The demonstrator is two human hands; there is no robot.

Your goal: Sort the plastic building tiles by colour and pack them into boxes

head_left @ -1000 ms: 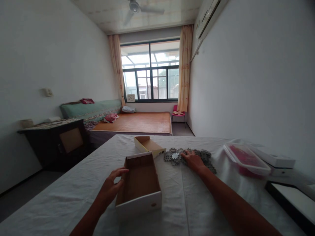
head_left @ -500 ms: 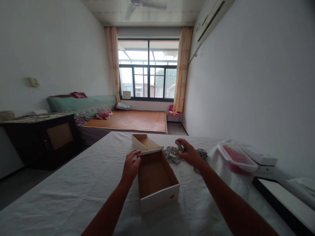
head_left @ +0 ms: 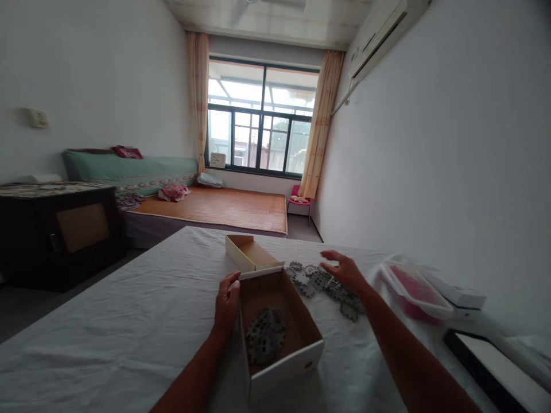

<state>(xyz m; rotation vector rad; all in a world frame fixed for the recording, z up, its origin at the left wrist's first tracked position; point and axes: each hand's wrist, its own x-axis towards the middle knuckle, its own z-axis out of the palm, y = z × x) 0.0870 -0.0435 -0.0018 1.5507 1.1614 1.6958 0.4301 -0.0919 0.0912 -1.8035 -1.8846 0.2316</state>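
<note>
My left hand (head_left: 227,298) grips the far left corner of a white cardboard box (head_left: 287,362), thumb and fingers at its rim. The box has a brown inside and no cover on it. Several grey gear-shaped pieces (head_left: 266,337) lie on its floor, toward the left side. My right hand (head_left: 344,272) hovers with fingers apart, nothing visible between them, above a pile of more grey gear-shaped pieces (head_left: 306,280) on the cloth. Its palm side is hidden. Behind the box lies a second shallow tray-like box part (head_left: 241,255) with yellowish edges.
A white cloth (head_left: 142,321) covers the table. On the right stand a clear plastic container (head_left: 415,289) with pink contents, a white box (head_left: 462,293) and a black-edged flat white box (head_left: 486,361). A bed (head_left: 215,207) lies beyond the table.
Grey gear pieces now lie inside the box, which was bare before. My right hand has let go of the piece it held and moved slightly right. The view has tilted.
</note>
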